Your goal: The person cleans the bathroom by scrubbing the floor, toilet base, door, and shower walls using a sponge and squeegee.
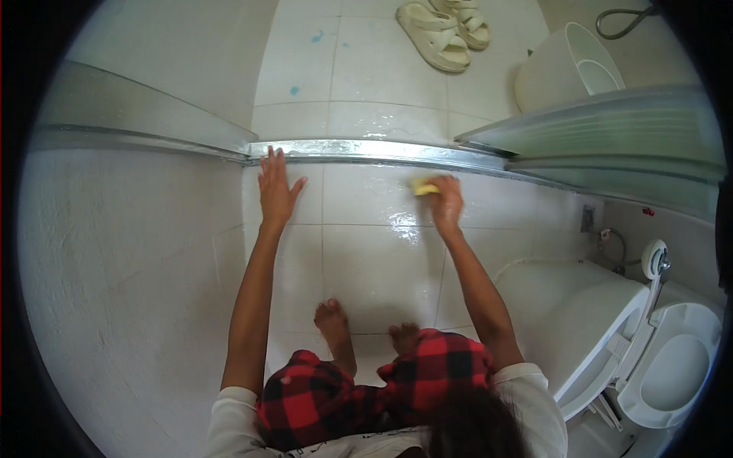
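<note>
My left hand [278, 187] rests with its fingers spread at the left end of the metal door track [343, 149], its fingertips on the track. Just below the track, over the wet tiled floor [378, 263], my right hand [446, 202] is closed round a small yellow sponge [424, 185]. The sponge sticks out to the left of my fingers and looks slightly blurred. Water glistens on the tiles beneath and beside it.
A toilet [580, 305] stands at the right, with its lid [672, 374] beside it. Beyond the track are a pair of cream sandals [434, 38] and a pale bin [561, 69]. Glass panels [611, 126] flank the opening. My bare feet [334, 324] are on the floor.
</note>
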### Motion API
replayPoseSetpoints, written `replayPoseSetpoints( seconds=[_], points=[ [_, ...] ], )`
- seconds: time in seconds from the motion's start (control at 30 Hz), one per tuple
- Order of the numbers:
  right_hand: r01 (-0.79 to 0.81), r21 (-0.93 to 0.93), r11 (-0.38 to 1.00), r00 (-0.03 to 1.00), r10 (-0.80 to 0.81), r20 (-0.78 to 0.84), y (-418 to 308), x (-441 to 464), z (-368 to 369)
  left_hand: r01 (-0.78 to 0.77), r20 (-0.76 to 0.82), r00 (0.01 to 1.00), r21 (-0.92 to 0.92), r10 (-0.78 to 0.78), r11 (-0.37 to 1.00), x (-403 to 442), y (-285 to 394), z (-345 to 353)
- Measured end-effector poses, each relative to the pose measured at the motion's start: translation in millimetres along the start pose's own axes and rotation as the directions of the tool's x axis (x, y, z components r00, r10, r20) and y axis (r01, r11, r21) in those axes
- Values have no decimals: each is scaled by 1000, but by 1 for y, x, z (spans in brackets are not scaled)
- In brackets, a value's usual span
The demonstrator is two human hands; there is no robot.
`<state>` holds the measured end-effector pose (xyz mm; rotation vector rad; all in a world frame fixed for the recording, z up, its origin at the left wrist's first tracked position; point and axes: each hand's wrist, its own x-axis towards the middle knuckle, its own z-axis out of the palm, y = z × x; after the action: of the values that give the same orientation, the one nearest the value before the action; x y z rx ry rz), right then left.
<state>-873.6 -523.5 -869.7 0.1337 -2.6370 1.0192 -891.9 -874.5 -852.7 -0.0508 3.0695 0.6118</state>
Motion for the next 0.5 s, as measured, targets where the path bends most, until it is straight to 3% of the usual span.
replayPoseSetpoints(
  seconds=[0.1, 0.17, 0.23, 0.3, 0.37, 0.4, 0.43, 0.47, 0.5],
  points=[
    [381, -127, 916, 922, -367, 122, -46, 63, 20, 15, 102, 995, 64, -22, 998, -4, -17, 11],
    [344, -177, 922, 930, -309, 198, 8, 59, 11, -5, 154, 988, 40, -2, 999, -2, -22, 7],
    [264, -401, 877, 964, -255, 76, 81, 40, -22, -4, 196, 981, 44, -4, 999, -3, -22, 3],
    [-62, -554, 831, 984, 144, 105, 103, 40, -59, -6, 194, 981, 33, -1, 999, -11, -24, 8],
    [-251, -565, 786, 919, 377, 115, 71, 50, -20, 0, 150, 989, 3, 0, 1000, -5, -24, 13],
    [-108, -552, 827, 932, 277, 232, 55, 48, 22, 0, 155, 988, 8, -1, 1000, -3, -27, 17],
    [-220, -275, 936, 941, 278, 193, 26, 39, 73, -4, 158, 987, 3, 4, 1000, 3, -25, 14],
    [193, -226, 955, 980, -179, 81, -14, 31, 114, 9, 169, 986, 8, -10, 1000, 2, -22, 9],
    [86, -68, 994, 956, -63, 286, -76, 41, 124, 21, 185, 983, 17, -24, 1000, -3, -19, 7]
  ],
)
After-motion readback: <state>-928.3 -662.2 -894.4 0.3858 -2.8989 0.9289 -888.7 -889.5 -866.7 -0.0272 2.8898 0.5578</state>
